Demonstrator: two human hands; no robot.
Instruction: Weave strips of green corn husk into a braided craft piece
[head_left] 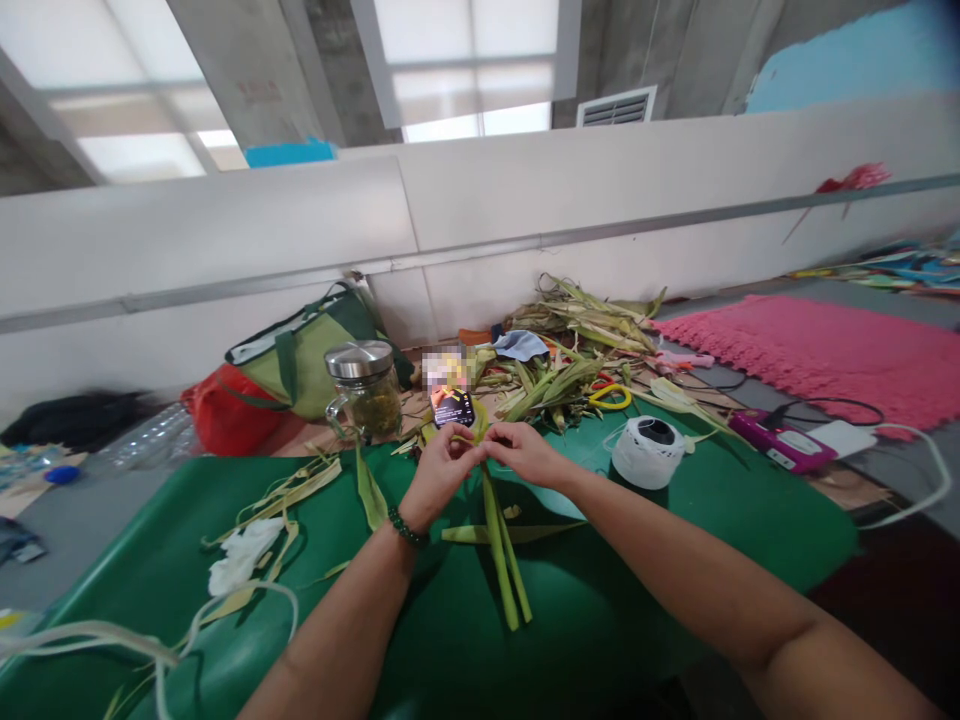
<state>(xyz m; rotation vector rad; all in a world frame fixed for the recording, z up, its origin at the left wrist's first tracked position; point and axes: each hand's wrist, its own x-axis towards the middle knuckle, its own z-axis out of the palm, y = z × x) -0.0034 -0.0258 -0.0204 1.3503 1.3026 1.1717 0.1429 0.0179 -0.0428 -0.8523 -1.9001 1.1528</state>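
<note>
My left hand (444, 468) and my right hand (525, 452) meet over the green mat (600, 620), fingertips closed together on a corn husk bundle (496, 545). Two long green stems of it point down toward me, and a bent yellow-green part shows just beyond my fingers. The exact grip point is hidden by the fingers. A loose husk strip (551, 533) lies crosswise under the stems. Right behind my hands stands a lit phone (452, 405), its picture partly blurred. A white string roll (649, 452) sits to the right of my right hand.
Behind lies a heap of husks (562, 385) with yellow-handled scissors (611, 397). A lidded glass jar (365, 395) and a green bag (315, 350) stand left. Crumpled tissue (244, 555) and a white cable (97, 630) lie front left. A purple box (784, 440) sits right.
</note>
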